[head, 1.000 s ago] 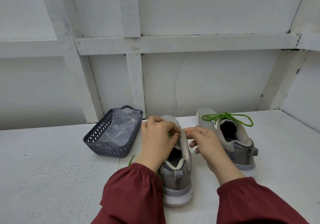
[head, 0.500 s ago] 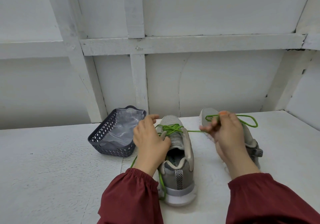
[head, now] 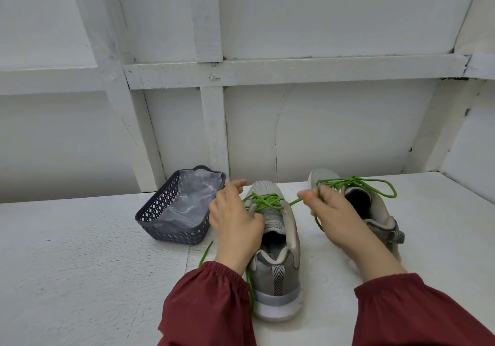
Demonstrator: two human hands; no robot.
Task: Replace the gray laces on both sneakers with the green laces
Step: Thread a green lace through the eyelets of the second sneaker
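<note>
Green lace crisscrosses the near gray sneaker; left hand grips that sneaker, right hand pinches the lace.

Only one place carries writing: the pale inner lining at the heel of the near sneaker. There a short line of dark letters runs along the curve of the collar. The letters are small and seen at a slant, and the line begins just beside the wrist of the left hand, so no word or brand can be read from them. The strip on the heel of this sneaker bears a black and white zigzag pattern — not letters. The far sneaker shows no readable writing either.
</note>
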